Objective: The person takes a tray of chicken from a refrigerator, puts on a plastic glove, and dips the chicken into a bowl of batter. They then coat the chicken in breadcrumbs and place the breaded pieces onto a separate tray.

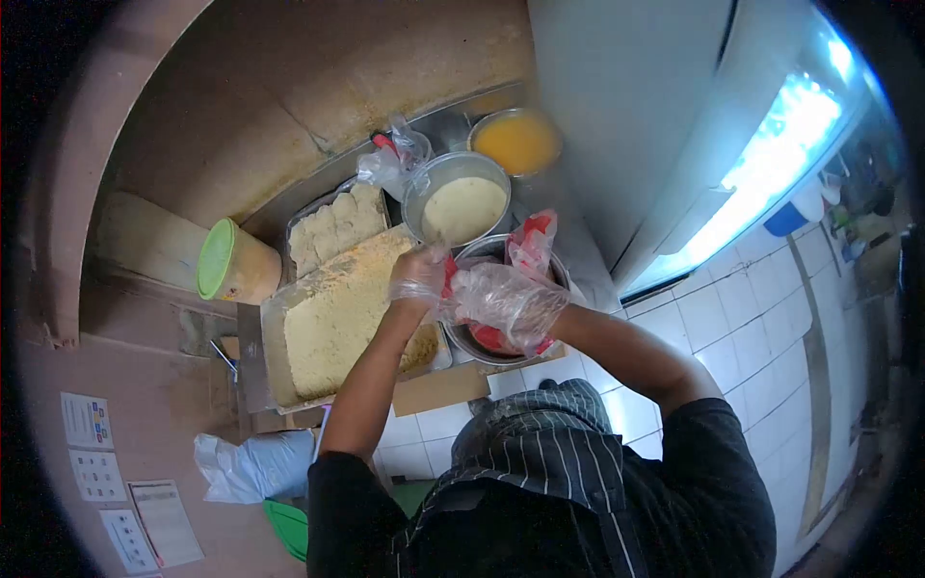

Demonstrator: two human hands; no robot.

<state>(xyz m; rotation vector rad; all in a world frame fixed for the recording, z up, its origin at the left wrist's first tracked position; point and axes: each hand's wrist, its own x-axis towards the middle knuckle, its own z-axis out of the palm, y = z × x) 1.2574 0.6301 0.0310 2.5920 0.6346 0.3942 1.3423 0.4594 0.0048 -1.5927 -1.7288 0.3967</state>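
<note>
Both hands wear loose clear plastic gloves and meet above a metal bowl (474, 345) lined with a red plastic bag (533, 241). My left hand (419, 276) pinches the cuff of the glove at my right hand's wrist. My right hand (506, 303) hangs over the bowl inside its baggy glove, and its fingers are hard to make out. Just left of the hands lies a large tray of yellow breadcrumbs (332, 323).
Behind the crumb tray sit a tray of breaded pieces (332, 229), a bowl of pale batter (464, 207), a bowl of orange liquid (518, 143) and a crumpled clear bag (395, 164). A green-lidded tub (231, 262) stands left. A white cabinet (626, 125) rises at right above tiled floor (752, 328).
</note>
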